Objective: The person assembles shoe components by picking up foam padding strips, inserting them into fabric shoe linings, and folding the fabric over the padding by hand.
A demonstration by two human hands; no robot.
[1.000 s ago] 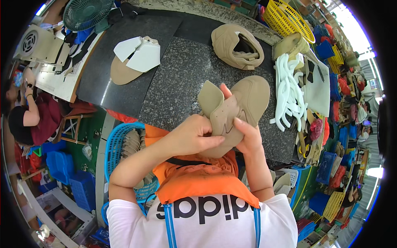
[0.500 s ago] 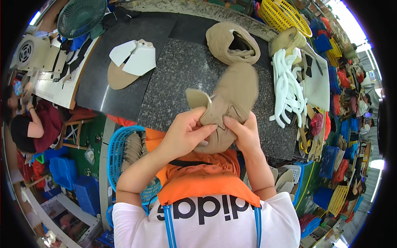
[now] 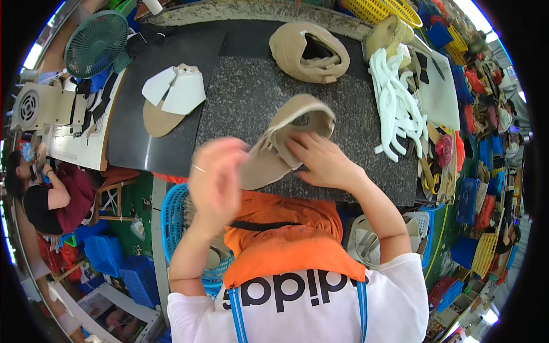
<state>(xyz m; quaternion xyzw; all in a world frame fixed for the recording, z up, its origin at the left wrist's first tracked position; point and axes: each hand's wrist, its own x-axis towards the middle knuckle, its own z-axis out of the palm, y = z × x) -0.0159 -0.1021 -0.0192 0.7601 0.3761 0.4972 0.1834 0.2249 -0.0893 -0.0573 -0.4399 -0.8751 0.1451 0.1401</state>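
A tan shoe upper [image 3: 306, 111] lies on the speckled black tabletop in front of me, its padded collar opening facing up. My right hand [image 3: 323, 160] has its fingers inside that opening and its thumb near the lower edge, gripping the upper. Smeared by motion, my left hand [image 3: 220, 174] is raised beside the upper's left end, and its fingers cannot be made out. Beyond them sits a bundle of tan uppers [image 3: 309, 51]. At the left lies a flat tan piece with white backing panels [image 3: 183, 91].
Padded white strips [image 3: 394, 103] are heaped at the table's right, near a tape roll [image 3: 389, 37] and yellow-handled scissors [image 3: 434, 182]. A blue basket [image 3: 171, 223] with tan pieces stands below left. A green fan [image 3: 96, 44] and a seated co-worker [image 3: 60, 191] are further left.
Both hands held the upper before; my left hand has come off it and moved left. The upper has turned so its opening shows, and my right hand has gone into it.
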